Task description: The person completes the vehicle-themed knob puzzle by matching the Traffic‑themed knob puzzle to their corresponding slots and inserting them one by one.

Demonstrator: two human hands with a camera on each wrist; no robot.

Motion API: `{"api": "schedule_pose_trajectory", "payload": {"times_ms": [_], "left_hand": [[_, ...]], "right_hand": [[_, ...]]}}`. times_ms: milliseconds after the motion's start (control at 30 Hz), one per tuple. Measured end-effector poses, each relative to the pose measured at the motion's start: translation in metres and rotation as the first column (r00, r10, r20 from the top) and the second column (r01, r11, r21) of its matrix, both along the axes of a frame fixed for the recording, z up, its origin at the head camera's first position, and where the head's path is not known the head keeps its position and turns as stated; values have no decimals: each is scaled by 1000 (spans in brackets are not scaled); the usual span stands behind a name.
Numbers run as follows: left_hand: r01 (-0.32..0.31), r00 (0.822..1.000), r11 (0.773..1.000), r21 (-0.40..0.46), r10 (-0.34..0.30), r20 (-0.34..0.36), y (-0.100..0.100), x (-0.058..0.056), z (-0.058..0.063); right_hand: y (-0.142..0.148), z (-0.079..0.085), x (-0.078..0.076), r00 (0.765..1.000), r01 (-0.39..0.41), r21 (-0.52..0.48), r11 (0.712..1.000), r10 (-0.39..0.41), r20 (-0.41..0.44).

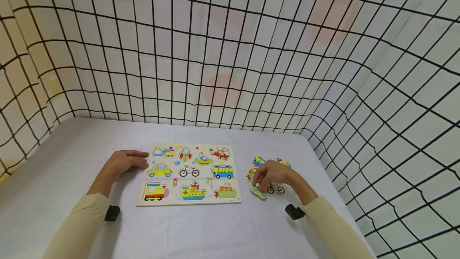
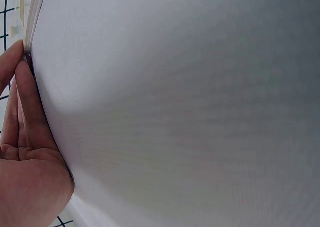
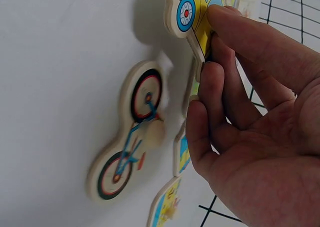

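A wooden puzzle board (image 1: 179, 202) with printed vehicle pictures lies flat on the white table. At its left edge rests my left hand (image 1: 123, 163), fingers extended and fingertips against the side of the board. To the right of the board, my right hand (image 1: 274, 175) pinches a yellow car puzzle piece (image 1: 258, 192) between thumb and fingers. The right wrist view shows that car piece (image 3: 200, 17) raised and tilted, its blue wheel facing the camera. Just beside the hand, a bicycle piece (image 3: 135, 132) with a round wooden knob lies on the table.
More loose puzzle pieces lie around the right hand, among them a blue and yellow one (image 1: 257, 160) behind it and another (image 1: 284, 162) at back right. Black wire mesh (image 1: 201, 71) walls in the table at the back and sides.
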State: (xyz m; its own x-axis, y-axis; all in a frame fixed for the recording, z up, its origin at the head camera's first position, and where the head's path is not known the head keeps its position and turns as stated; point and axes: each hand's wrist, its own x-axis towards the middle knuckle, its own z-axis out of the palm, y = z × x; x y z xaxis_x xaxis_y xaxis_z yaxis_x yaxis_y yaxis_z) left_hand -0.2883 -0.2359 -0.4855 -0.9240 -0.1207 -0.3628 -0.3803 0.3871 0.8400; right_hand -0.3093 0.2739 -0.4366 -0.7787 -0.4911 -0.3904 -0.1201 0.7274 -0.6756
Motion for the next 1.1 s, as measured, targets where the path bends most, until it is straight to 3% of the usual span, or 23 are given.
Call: {"api": "schedule_pose_trajectory", "payload": {"times_ms": [233,567,867,1100], "left_hand": [[-1,1000,1000,15,1,-7,-1,0,-1],[-3,1000,1000,21,3,1,-1,1,1],[-16,1000,1000,20,15,4,-1,1,2],[-10,1000,1000,18,10,-10,-1,1,1]], "right_hand": [[-21,11,-7,999,-34,19,999,34,-20],[-63,26,-17,999,-8,23,1000,9,-51],[-104,21,-28,994,-18,-8,1000,17,-108],[-137,17,-28,993,-11,-22,1000,9,-120]]}}
